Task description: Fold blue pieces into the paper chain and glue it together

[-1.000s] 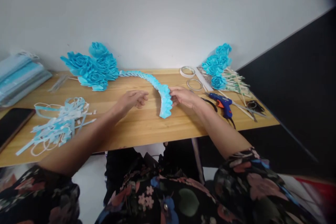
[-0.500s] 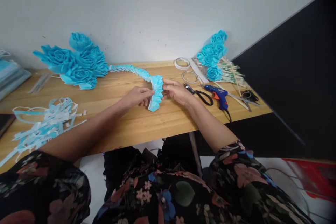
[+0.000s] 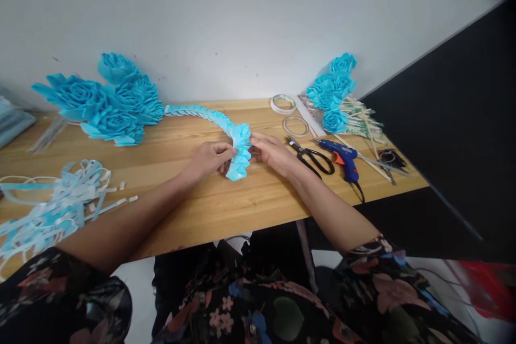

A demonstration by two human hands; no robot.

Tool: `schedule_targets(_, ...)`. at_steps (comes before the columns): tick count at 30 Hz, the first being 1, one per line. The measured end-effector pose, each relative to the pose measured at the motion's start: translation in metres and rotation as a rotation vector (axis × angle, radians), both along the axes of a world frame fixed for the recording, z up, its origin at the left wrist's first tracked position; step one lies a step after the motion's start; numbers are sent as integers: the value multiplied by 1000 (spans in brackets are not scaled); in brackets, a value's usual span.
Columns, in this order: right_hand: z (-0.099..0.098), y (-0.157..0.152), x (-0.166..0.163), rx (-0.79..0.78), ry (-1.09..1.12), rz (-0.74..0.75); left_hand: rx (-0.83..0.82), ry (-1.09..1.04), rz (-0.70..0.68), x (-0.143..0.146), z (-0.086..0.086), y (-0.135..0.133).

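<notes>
A long pleated light-blue strip curves across the wooden table from a cluster of blue paper roses toward me. My left hand pinches the strip's near end from the left, fingers closed on the folds. My right hand grips the same end from the right, fingers pressed together on it. Both hands rest low on the table, close to each other.
Black-handled scissors and a blue glue gun lie right of my right hand. Two tape rings, more blue roses and wooden sticks sit at the back right. A heap of blue-white cut strips lies left.
My left hand moved right and took hold of the strip's near end opposite my right hand. The strip's end has bunched up between both hands. The view shifted slightly.
</notes>
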State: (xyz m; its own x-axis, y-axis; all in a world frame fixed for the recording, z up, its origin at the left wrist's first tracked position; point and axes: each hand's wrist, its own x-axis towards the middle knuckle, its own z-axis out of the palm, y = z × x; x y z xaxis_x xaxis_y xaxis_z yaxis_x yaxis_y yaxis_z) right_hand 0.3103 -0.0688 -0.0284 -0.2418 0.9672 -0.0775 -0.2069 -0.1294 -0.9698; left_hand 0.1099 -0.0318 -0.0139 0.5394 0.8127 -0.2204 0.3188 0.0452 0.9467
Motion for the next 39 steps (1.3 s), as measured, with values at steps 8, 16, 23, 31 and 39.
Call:
schedule_targets(8, 4, -4, -4, 22, -91, 17, 37, -27, 13, -1, -3, -4)
schedule_targets(16, 4, -4, -7, -4, -137, -15, 47, -34, -29, -2, -5, -6)
schedule_targets(23, 4, -2, -8, 50, -150, -24, 62, -113, -40, -6, -6, -1)
schedule_targets(31, 5, -4, -7, 32, -173, -16, 6, -97, 8, -5, -8, -1)
schedule_targets(39, 4, -3, -7, 15, -191, -7, 28, -67, 56, -1, -9, -4)
